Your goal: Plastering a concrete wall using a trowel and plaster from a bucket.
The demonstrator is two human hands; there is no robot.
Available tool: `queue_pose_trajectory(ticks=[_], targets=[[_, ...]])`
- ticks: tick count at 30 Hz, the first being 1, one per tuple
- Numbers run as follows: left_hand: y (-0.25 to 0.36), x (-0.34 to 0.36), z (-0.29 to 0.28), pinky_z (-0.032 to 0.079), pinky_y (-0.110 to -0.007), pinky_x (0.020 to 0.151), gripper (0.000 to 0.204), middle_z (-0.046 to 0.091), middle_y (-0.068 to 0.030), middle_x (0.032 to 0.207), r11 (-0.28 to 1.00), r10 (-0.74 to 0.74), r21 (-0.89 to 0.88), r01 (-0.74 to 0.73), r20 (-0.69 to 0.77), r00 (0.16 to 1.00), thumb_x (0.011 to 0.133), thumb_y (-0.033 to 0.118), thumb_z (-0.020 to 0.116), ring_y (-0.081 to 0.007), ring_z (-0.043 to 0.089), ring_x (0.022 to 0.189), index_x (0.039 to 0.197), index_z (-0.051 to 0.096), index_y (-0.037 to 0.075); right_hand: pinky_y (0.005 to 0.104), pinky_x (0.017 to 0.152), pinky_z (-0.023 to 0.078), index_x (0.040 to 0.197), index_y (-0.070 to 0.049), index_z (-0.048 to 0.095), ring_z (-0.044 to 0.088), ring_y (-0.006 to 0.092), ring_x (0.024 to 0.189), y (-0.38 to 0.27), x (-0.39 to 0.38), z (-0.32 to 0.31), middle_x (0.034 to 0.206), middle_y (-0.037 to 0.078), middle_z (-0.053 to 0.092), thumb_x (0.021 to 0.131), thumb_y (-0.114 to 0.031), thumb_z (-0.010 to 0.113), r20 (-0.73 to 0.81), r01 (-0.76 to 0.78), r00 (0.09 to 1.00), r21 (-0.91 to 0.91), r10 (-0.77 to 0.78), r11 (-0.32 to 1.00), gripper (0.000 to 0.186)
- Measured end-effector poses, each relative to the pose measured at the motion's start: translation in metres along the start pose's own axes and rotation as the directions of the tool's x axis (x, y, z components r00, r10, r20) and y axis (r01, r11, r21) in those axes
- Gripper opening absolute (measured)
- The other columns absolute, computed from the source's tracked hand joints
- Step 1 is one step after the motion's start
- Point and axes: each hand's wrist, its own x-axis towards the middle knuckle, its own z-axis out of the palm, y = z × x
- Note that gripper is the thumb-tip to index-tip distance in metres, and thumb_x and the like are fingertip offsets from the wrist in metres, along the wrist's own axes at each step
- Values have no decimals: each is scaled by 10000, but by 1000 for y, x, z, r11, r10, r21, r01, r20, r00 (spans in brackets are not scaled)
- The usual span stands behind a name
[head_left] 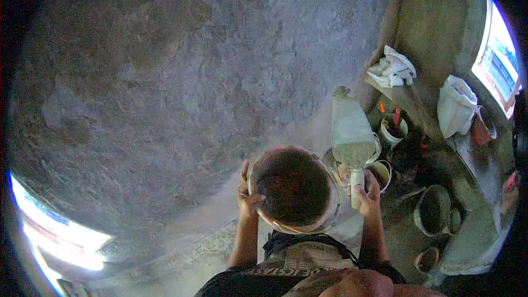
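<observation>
My left hand [250, 190] is closed on the left rim of a round bucket [334, 198], held in front of my body. The inside of the bucket looks dark, and what it holds cannot be made out. A thin yellowish bail lies along its near edge. My right hand [369, 192], just right of the bucket, is wrapped round the pale handle of a trowel [351, 126]. The trowel's broad blade points away from me, with grey mortar at its tip and near the handle.
A rough grey plastered wall [192, 77] fills the left and middle. On the right are a bucket with tools [395, 132], a white sack [457, 104], crumpled white cloth or sacking [393, 69] and a dark basin [433, 209]. Bright windows [499, 60] show at the sides.
</observation>
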Motion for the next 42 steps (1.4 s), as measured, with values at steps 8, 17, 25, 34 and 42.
queue_pose_trajectory(ticks=[8, 17, 25, 34, 42], targets=[[6, 34, -18, 270, -406, 1060, 980, 377, -104, 1376, 997, -63, 32, 64, -27, 998, 520, 154, 724, -269, 397, 1233, 1383, 281, 15, 297, 658, 479, 1218, 10, 455, 528, 125, 853, -35, 137, 29, 962, 80, 563, 780, -118, 652, 35, 253, 964, -412, -263, 875, 496], [8, 62, -32, 246, -403, 1062, 811, 336, -114, 1403, 955, 108, 280, -95, -29, 994, 575, 204, 689, -265, 324, 1281, 1294, 362, 17, 421, 555, 457, 961, 21, 519, 598, 405, 671, -116, 331, 84, 757, 239, 600, 757, -313, 687, 238, 453, 748, -865, -619, 215, 426], [7, 76, -12, 238, -408, 1040, 518, 254, -153, 1451, 998, -22, 50, 32, -200, 980, 460, 106, 671, -286, 196, 1347, 957, 658, -40, 460, 595, 500, 1044, -16, 499, 621, 390, 698, -161, 417, 111, 754, 217, 620, 773, -280, 644, 266, 295, 669, -952, -694, -80, 405], [-10, 90, -18, 270, -390, 1052, 960, 292, -79, 1433, 968, 42, 249, -8, -132, 990, 518, 249, 767, -251, 336, 1282, 1354, 359, 10, 489, 600, 480, 1092, -45, 453, 611, 410, 703, -166, 445, 42, 790, 235, 622, 806, -260, 592, 138, 99, 680, -990, -720, -97, 384], [-10, 96, -8, 304, -392, 1038, 1101, 363, -89, 1391, 992, 7, 123, 14, -169, 986, 442, 153, 766, -266, 393, 1239, 1402, 242, 31, 468, 569, 495, 1075, -24, 460, 622, 383, 690, -162, 438, 91, 765, 219, 616, 792, -263, 610, 320, 241, 635, -947, -703, -213, 400]])
